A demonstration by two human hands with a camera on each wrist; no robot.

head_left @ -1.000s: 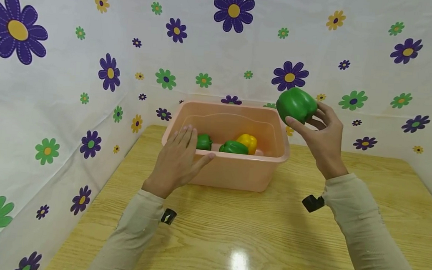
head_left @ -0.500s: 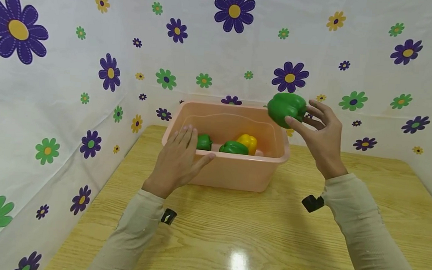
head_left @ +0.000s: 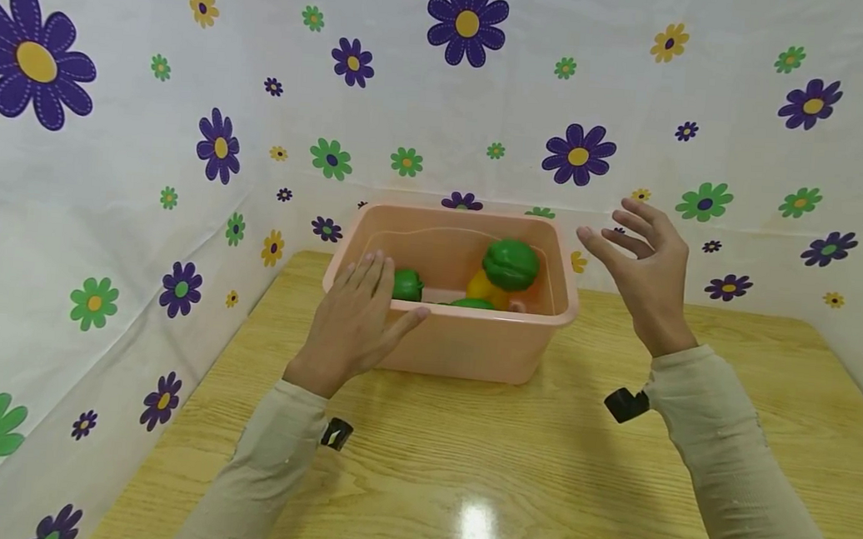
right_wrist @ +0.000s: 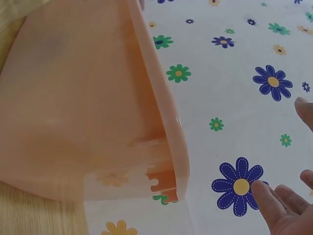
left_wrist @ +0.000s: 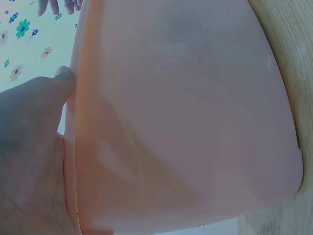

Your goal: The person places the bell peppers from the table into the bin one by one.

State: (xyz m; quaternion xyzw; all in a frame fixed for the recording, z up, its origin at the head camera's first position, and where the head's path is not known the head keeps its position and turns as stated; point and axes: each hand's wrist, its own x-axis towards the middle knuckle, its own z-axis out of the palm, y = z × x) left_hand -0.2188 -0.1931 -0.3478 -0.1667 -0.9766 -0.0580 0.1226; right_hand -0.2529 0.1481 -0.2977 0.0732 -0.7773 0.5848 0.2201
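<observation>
A pink plastic tub (head_left: 464, 347) stands on the table with bell peppers inside. One green bell pepper (head_left: 511, 264) is at its right side, over a partly hidden yellow bell pepper (head_left: 484, 290). Another green bell pepper (head_left: 472, 303) shows just above the front rim, and a further green bell pepper (head_left: 407, 284) sits by my left fingers. My left hand (head_left: 356, 318) rests with straight fingers on the tub's front left rim; the left wrist view shows its thumb against the rim. Right of the tub, my right hand (head_left: 645, 268) hovers with spread fingers, holding nothing.
The wooden table (head_left: 418, 461) extends in front of the tub and to its right. A white cloth with printed flowers (head_left: 488, 98) hangs behind and along the left side. Small black wrist cameras (head_left: 626, 405) are fixed at both sleeves.
The green bell pepper has left my right hand and is now inside the tub over the yellow one. My right fingers have spread apart. The left hand has stayed on the rim.
</observation>
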